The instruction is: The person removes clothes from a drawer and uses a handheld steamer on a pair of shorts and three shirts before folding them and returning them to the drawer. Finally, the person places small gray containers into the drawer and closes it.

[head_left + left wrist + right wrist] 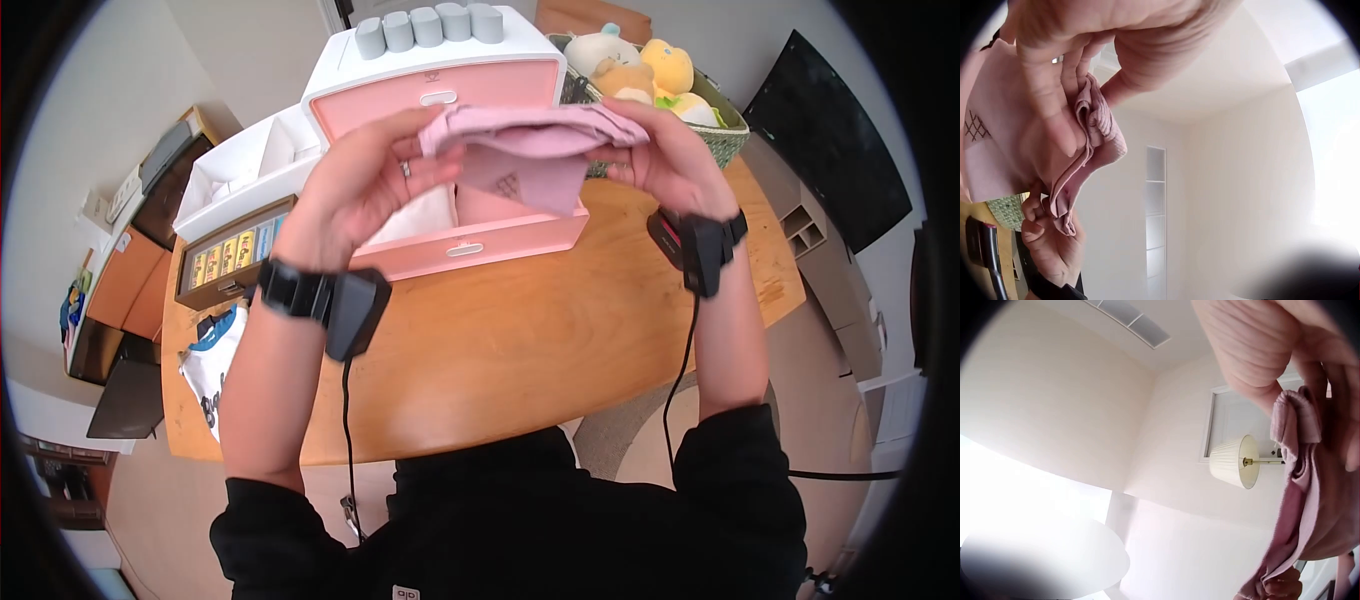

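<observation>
A pink piece of clothing (pixel 530 165) with a ribbed top band and a small dark lattice print hangs between my two hands above an open pink drawer (pixel 520 238). My left hand (pixel 375 180) pinches the left end of its band between thumb and fingers. At the opposite end, my right hand (pixel 665 155) grips the band the same way. The band sags a little apart in the middle, as the left wrist view shows along the band's edge (pixel 1079 181). White cloth (pixel 425 218) lies inside the drawer, partly hidden by my left hand.
Behind stands a white cabinet (pixel 335 75) with grey containers (pixel 427 27) on top. A green basket (pixel 735 140) of plush toys is at the back right. On the left are white bins (pixel 240 160), a wooden display box (pixel 235 250) and a white shirt (pixel 212 365) on the table (pixel 480 370).
</observation>
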Demonstrator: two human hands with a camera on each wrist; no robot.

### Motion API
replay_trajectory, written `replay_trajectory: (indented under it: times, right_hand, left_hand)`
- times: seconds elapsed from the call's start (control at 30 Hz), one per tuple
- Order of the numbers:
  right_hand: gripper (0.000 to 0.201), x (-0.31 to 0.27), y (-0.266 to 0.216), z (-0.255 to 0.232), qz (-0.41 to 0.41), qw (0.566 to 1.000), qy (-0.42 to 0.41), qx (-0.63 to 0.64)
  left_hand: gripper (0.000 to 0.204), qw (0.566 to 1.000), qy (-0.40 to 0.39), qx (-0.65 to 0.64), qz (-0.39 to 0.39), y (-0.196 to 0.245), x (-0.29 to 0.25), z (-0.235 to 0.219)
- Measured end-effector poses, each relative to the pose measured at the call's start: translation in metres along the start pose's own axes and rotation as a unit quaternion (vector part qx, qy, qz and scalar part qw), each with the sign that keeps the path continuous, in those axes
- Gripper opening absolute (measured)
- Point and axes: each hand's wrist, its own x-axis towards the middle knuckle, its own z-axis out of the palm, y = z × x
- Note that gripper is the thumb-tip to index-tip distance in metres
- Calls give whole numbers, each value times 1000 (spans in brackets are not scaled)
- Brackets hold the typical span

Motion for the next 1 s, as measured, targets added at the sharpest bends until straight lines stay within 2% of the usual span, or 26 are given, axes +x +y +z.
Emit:
replay_trajectory:
  times: [0.1,0.2,0.3,0.4,0.53,0.63,0.83,0.93,1.0]
  right_hand:
    - [27,39,-12,-9,10,1000,17,-10]
    - [29,66,-13,-15,30,999,37,-18]
    - [31,81,-5,-14,56,997,51,-24]
    - [30,83,1,-18,73,996,45,-4]
    - [30,110,11,-26,110,993,38,25]
    - [32,136,22,-30,95,994,47,25]
    - [33,126,21,-13,39,993,92,-62]
    - [33,105,34,-16,117,974,66,-181]
    - [30,85,40,-9,133,950,68,-273]
  left_hand:
    - [28,999,39,32,19,10,39,-12]
    - [28,994,95,43,37,11,57,-17]
    - [28,991,117,67,-7,2,66,-34]
    - [27,987,144,60,-23,-2,61,-32]
    - [29,989,140,27,-24,-7,84,-46]
    - [31,991,128,41,-27,-12,101,-49]
    - [22,977,156,129,64,-18,106,-51]
    - [17,972,110,202,-40,-28,82,-58]
    - [15,936,86,314,-132,-30,65,-51]
